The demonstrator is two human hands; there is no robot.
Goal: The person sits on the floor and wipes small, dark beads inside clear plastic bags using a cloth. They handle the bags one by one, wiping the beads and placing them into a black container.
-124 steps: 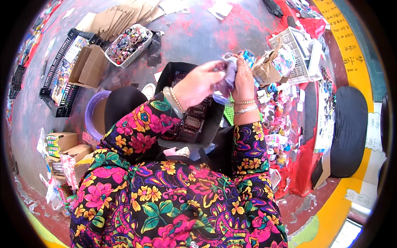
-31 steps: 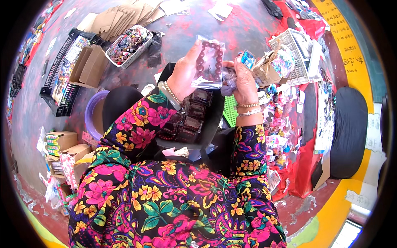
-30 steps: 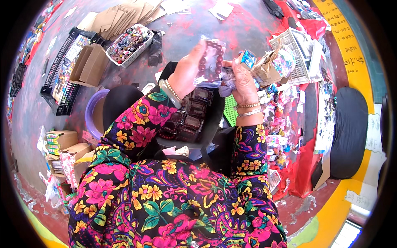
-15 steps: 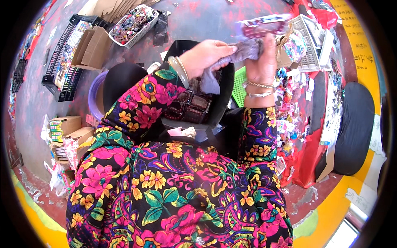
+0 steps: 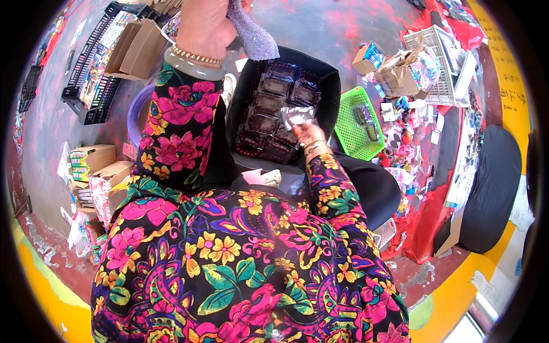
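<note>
My left hand point(image 5: 206, 28) is raised at the top edge, its fingertips cut off by the frame. A sparkly grey-purple cloth point(image 5: 255, 39) hangs from it. Lower and to the right, my right hand point(image 5: 309, 135) pinches a small shiny clear plastic packet point(image 5: 297, 116), whose contents are lost in glare. The packet is over a black bin point(image 5: 323, 71). Inside the bin, flat clear packets point(image 5: 269, 103) of dark red beaded strings lie in rows.
Right of the bin stands a green perforated basket point(image 5: 353, 128) with a dark beaded packet in it. Small colourful goods point(image 5: 400, 131) lie beyond. To the left are a purple hoop-like rim point(image 5: 139, 114), an open cardboard box point(image 5: 134, 48) and a black crate point(image 5: 86, 106).
My hands have parted. The left has risen toward the top edge with the cloth; the right has come down with the packet from the upper right to over the bin.
</note>
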